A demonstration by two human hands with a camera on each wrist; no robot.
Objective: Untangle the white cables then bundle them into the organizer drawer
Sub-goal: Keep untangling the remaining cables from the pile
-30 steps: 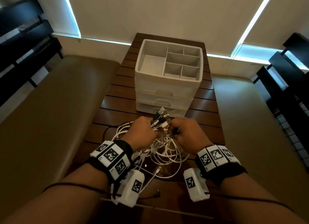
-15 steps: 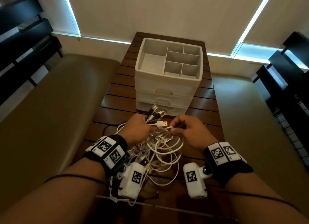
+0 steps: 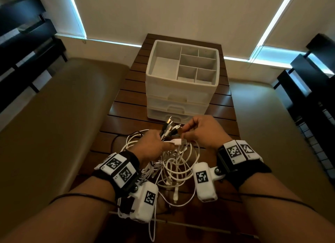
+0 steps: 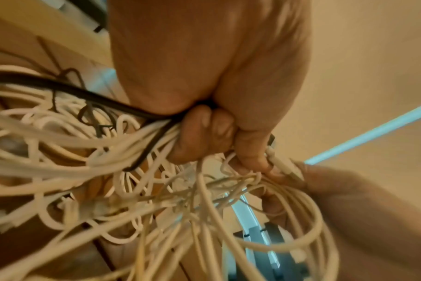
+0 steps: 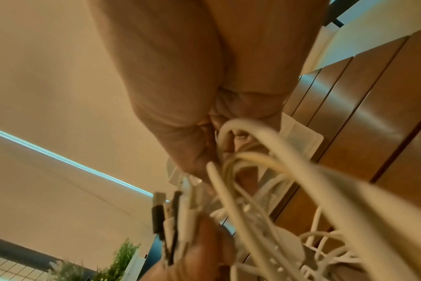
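A tangle of white cables [image 3: 176, 163] hangs over the wooden table [image 3: 130, 108], mixed with a black cable [image 4: 67, 90]. My left hand [image 3: 154, 143] grips a bunch of them in a fist, the plug ends [image 3: 169, 127] sticking up, and a white USB plug [image 3: 178, 142] lies against its thumb. My right hand [image 3: 203, 132] is just to the right, pinching a cable near those plugs. In the left wrist view the left hand [image 4: 212, 136] has curled fingers round the cables [image 4: 108, 171]. The right wrist view shows cable loops [image 5: 264, 171] under the right hand [image 5: 204, 133]. The white organizer [image 3: 183, 83] stands behind, drawers closed.
The organizer's top tray [image 3: 188, 65] has several bare compartments. Beige cushioned benches [image 3: 54, 115] flank the table on both sides. Dark slatted furniture [image 3: 311, 90] stands at the far left and right. A green plant [image 5: 123, 260] shows in the right wrist view.
Both hands have lifted slightly toward the organizer with the bundle. The right hand moved away, then came back close to the plug ends, and the white USB plug now lies by the left thumb.
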